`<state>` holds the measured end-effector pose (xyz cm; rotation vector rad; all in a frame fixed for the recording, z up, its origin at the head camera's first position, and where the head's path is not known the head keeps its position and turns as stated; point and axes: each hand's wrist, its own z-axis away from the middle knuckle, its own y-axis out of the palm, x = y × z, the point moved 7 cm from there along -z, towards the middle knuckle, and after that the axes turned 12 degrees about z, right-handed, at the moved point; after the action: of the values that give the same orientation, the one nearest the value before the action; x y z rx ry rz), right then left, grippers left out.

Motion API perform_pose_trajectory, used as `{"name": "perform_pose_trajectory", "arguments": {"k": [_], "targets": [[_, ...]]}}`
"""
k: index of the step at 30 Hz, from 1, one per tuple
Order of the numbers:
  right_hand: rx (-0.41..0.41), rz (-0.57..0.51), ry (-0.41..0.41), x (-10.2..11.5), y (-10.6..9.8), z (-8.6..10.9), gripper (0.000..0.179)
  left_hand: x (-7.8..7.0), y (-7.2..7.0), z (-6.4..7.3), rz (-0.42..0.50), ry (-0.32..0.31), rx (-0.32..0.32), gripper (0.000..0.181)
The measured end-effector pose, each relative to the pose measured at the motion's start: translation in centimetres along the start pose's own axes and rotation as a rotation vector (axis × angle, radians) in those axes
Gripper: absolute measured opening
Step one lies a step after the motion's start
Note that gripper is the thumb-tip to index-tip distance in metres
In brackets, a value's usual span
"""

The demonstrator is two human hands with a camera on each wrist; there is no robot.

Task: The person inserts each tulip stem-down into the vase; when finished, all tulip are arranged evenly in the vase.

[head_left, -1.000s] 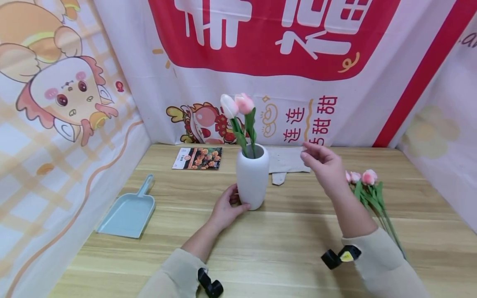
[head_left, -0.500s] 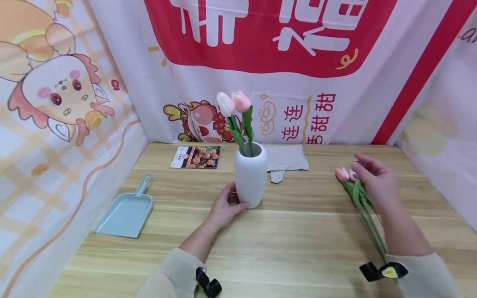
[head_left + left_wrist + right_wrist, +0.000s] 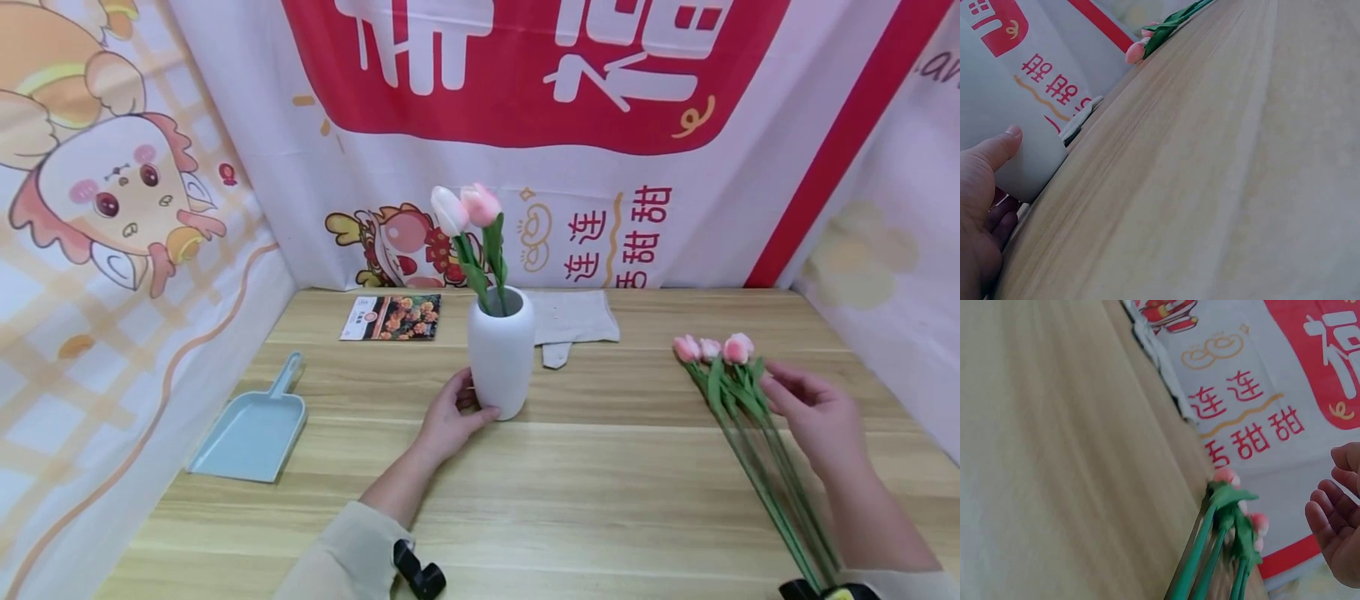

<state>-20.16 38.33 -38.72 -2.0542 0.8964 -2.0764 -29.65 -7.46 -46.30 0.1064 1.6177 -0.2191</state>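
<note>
A white vase [image 3: 501, 362] stands upright near the middle of the table, holding a white tulip [image 3: 448, 210] and a pink tulip [image 3: 481, 205]. My left hand [image 3: 448, 421] grips its base, with the thumb in front and the fingers round the left side. In the left wrist view, the thumb lies along the vase [image 3: 1035, 165]. Several loose pink tulips [image 3: 738, 348] lie on the right with long green stems. Close by their leaves is my right hand [image 3: 821, 421], fingertips at the right edge of the bunch. The right wrist view shows that hand [image 3: 1338, 531] with loosely bent fingers and nothing in them.
On the left lies a light blue dustpan [image 3: 255, 433]. A seed packet with orange flowers [image 3: 392, 317] is at the back of the wooden table [image 3: 570, 508]. Folded grey cloth [image 3: 573, 317] lies behind the vase. Printed curtains [image 3: 600, 108] hang at the back and sides.
My right hand has moved from beside the vase to the right, over the loose tulips and down to their right side. The left hand keeps its hold on the vase.
</note>
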Motion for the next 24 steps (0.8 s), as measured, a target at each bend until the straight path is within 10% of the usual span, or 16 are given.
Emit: {"name": "perform_pose_trajectory", "arguments": {"k": [12, 24], "targets": [[0.075, 0.444, 0.020, -4.2, -0.3, 1.0, 0.059, 0.0, 0.0, 0.0, 0.013, 0.003, 0.010, 0.077], [0.117, 0.639, -0.001, -5.7, 0.1, 1.5, 0.054, 0.1, 0.1, 0.0, 0.017, -0.007, -0.001, 0.075]]}}
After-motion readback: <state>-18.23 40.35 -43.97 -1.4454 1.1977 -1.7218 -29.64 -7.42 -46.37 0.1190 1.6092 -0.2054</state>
